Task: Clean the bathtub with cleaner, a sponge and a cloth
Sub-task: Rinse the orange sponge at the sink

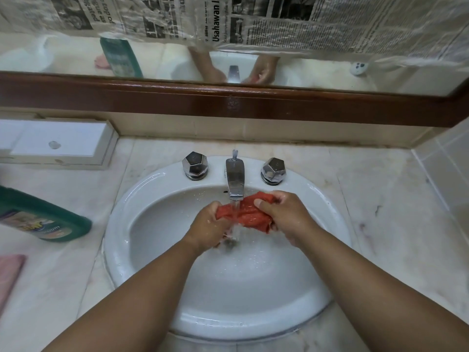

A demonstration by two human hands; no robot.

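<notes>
A wet red cloth is bunched under the running chrome tap over the white sink. My left hand grips the cloth's left end. Its right end is held by my right hand, thumb on top. Water streams through the cloth toward the drain. A green cleaner bottle lies on its side on the counter at the left. A pink sponge or cloth lies at the left edge, partly cut off.
Two chrome faceted knobs flank the tap. A white box sits at the back left of the marble counter. A wood-framed mirror partly covered with newspaper runs along the back wall.
</notes>
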